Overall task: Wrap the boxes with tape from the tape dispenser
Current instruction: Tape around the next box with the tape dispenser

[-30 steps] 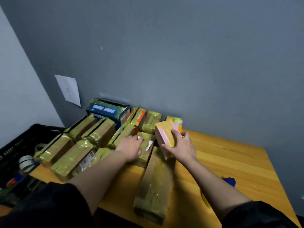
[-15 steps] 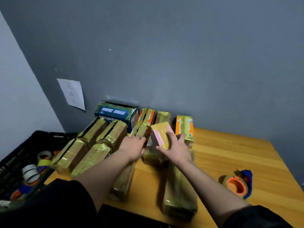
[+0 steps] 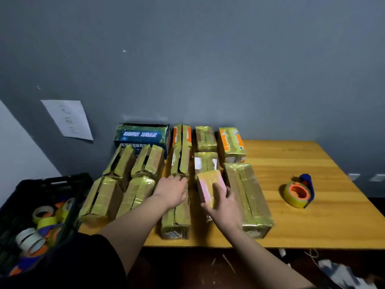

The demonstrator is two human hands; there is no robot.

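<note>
Small pink-and-yellow taped box (image 3: 210, 185) grasped by right hand (image 3: 224, 206), set among taped cardboard boxes (image 3: 248, 197). Left hand (image 3: 171, 189) laid flat, released, on long taped carton (image 3: 177, 217). Orange-cored tape dispenser (image 3: 298, 192) well apart, rightward on wooden table (image 3: 312, 224). Box best seated square in row.

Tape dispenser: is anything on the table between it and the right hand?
One thing: the long taped box lies just right of the right hand. Beyond it, bare table runs to the tape dispenser. The hand holds the pink box.
</note>
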